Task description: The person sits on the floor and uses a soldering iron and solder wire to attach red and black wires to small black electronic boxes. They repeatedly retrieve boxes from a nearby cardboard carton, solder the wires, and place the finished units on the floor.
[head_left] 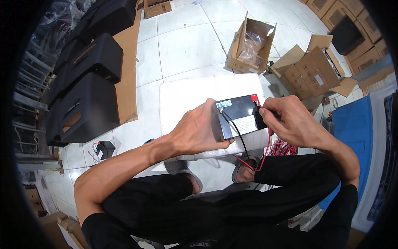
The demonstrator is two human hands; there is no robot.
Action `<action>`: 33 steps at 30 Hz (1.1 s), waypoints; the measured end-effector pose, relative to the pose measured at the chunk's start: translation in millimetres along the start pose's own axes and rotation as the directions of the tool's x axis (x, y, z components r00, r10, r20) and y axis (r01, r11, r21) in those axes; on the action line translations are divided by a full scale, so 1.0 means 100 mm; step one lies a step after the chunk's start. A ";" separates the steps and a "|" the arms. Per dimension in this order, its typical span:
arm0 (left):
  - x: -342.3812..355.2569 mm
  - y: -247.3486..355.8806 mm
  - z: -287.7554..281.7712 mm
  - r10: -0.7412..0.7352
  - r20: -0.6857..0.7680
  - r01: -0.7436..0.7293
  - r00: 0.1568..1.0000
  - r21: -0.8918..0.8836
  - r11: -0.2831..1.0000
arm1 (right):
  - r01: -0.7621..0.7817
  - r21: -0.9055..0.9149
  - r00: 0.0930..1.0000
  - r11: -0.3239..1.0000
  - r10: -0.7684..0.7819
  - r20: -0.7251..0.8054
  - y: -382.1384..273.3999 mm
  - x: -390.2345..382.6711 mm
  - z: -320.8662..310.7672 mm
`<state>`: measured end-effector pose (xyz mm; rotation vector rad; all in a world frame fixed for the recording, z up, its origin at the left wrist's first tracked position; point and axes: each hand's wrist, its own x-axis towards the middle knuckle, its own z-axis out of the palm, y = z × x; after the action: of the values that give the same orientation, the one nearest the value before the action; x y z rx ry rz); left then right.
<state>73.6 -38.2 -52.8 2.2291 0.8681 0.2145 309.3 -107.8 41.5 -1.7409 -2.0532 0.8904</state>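
Observation:
My left hand point(195, 128) grips a black rectangular battery point(232, 117) by its left side, over a white foam block point(182, 93). My right hand point(282, 118) pinches a red wire connector at the battery's red-marked terminal point(254, 97) on the upper right corner. A black wire point(235, 128) runs from the upper left terminal, and a red wire point(265, 153) hangs below my right hand. Both drop toward my feet, beside a bundle of red and black wires point(284, 148). Whether the connector is fully seated is hidden by my fingers.
Black plastic cases point(91, 103) line the left on cardboard. A smaller battery point(105, 150) with wires lies on the floor. Open cartons point(251, 45) point(311, 72) stand ahead and right, stacked boxes point(356, 25) behind. A blue lid point(344, 133) lies at the right.

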 end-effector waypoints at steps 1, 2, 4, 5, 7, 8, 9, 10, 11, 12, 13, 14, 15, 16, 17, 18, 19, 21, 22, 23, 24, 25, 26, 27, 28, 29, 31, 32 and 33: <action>0.00 0.00 0.00 0.000 0.001 0.000 1.000 -0.004 1.000 | -0.007 -0.007 1.000 1.000 0.007 0.005 0.00 0.00 0.00; 0.01 0.00 0.00 -0.001 0.000 0.001 1.000 -0.007 1.000 | -0.014 -0.015 1.000 1.000 0.014 0.011 -0.01 0.00 -0.01; 0.01 0.01 -0.01 0.006 -0.007 -0.006 1.000 -0.024 1.000 | -0.021 -0.011 1.000 1.000 0.021 0.012 -0.03 0.01 -0.01; 0.00 0.01 -0.01 0.006 -0.013 -0.007 1.000 -0.032 0.999 | -0.021 -0.008 1.000 1.000 0.021 0.021 -0.05 0.01 -0.03; -0.01 0.01 -0.01 0.000 -0.018 0.000 1.000 -0.019 1.000 | 0.004 -0.213 1.000 0.977 -0.001 0.012 -0.08 -0.01 -0.05; -0.01 0.02 0.00 0.015 -0.039 -0.015 0.999 -0.012 1.000 | 0.017 -0.312 1.000 0.950 -0.014 0.011 -0.10 -0.03 -0.06; -0.02 0.02 0.01 0.018 -0.052 -0.019 0.999 -0.024 1.000 | 0.069 -0.312 0.992 0.948 -0.097 -0.076 -0.12 -0.04 -0.03; -0.03 0.02 0.02 0.039 -0.078 -0.041 0.996 -0.034 0.999 | 0.119 -0.312 0.971 0.943 -0.176 -0.162 -0.15 -0.07 0.01; -0.04 0.02 0.03 0.059 -0.103 -0.064 0.993 -0.044 0.997 | 0.167 -0.315 0.936 0.934 -0.250 -0.247 -0.17 -0.08 0.06; -0.04 0.02 0.04 0.046 -0.095 -0.051 0.994 -0.058 0.997 | 0.209 -0.278 0.945 0.938 -0.267 -0.190 -0.19 -0.08 0.11; -0.05 0.02 0.04 0.035 -0.087 -0.041 0.996 -0.068 0.997 | 0.249 -0.239 0.948 0.939 -0.286 -0.136 -0.21 -0.05 0.18; -0.05 0.02 0.04 0.007 -0.062 -0.012 0.998 -0.079 0.997 | 0.268 -0.197 0.955 0.943 -0.288 -0.076 -0.22 -0.02 0.23; -0.06 0.02 0.03 -0.017 -0.048 0.010 0.999 -0.135 0.991 | 0.295 -0.199 0.950 0.935 -0.310 -0.046 -0.23 0.00 0.27; -0.06 0.02 0.02 -0.005 -0.051 -0.001 0.999 -0.116 0.993 | 0.303 -0.237 0.946 0.923 -0.322 -0.046 -0.25 0.02 0.31; -0.06 0.02 0.02 0.006 -0.060 -0.012 0.998 -0.104 0.994 | 0.309 -0.274 0.942 0.911 -0.333 -0.044 -0.26 0.04 0.35; -0.06 0.02 0.02 0.010 -0.064 -0.016 0.998 -0.102 0.995 | 0.314 -0.312 0.939 0.897 -0.343 -0.040 -0.28 0.06 0.37; -0.07 0.03 0.01 0.023 -0.080 -0.032 0.997 -0.111 0.993 | 0.314 -0.316 0.942 0.896 -0.335 -0.015 -0.29 0.06 0.37; -0.07 0.02 0.00 0.100 -0.105 -0.109 0.989 -0.081 0.991 | 0.326 -0.321 0.939 0.889 -0.344 0.003 -0.31 0.07 0.35; -0.06 0.02 -0.01 0.138 -0.111 -0.147 0.984 -0.072 0.987 | 0.331 -0.323 0.938 0.887 -0.345 0.014 -0.31 0.07 0.33; -0.06 0.02 -0.01 0.140 -0.108 -0.151 0.984 -0.094 0.984 | 0.327 -0.297 0.941 0.897 -0.339 0.012 -0.31 0.07 0.32; -0.05 0.02 -0.01 0.142 -0.105 -0.154 0.984 -0.115 0.981 | 0.323 -0.270 0.943 0.907 -0.333 0.009 -0.31 0.08 0.31; -0.04 0.02 -0.01 0.142 -0.102 -0.155 0.985 -0.129 0.979 | 0.319 -0.249 0.945 0.914 -0.327 0.011 -0.31 0.08 0.30; -0.04 0.02 -0.02 0.143 -0.100 -0.156 0.985 -0.136 0.978 | 0.317 -0.226 0.947 0.921 -0.322 0.015 -0.31 0.09 0.29; -0.04 0.02 -0.02 0.144 -0.096 -0.156 0.985 -0.136 0.978 | 0.313 -0.210 0.949 0.926 -0.315 0.024 -0.31 0.09 0.28; -0.03 0.02 -0.02 0.146 -0.092 -0.157 0.985 -0.136 0.978 | 0.303 -0.198 0.953 0.932 -0.303 0.034 -0.31 0.09 0.28; -0.03 0.02 -0.02 0.149 -0.097 -0.161 0.984 -0.125 0.979 | 0.310 -0.191 0.950 0.931 -0.310 0.031 -0.31 0.08 0.27; -0.03 0.03 -0.02 0.155 -0.099 -0.165 0.983 -0.096 0.982 | 0.311 -0.193 0.950 0.931 -0.311 0.029 -0.32 0.07 0.27; -0.03 0.04 -0.03 0.158 -0.098 -0.167 0.983 -0.096 0.981 | 0.307 -0.185 0.951 0.933 -0.307 0.031 -0.33 0.07 0.27; -0.03 0.04 -0.03 0.158 -0.091 -0.167 0.983 -0.092 0.982 | 0.299 -0.184 0.954 0.936 -0.297 0.039 -0.33 0.06 0.27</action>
<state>72.2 -40.4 -47.7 2.2112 0.7024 0.4212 266.7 -111.0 41.1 -1.4519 -2.3923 0.6302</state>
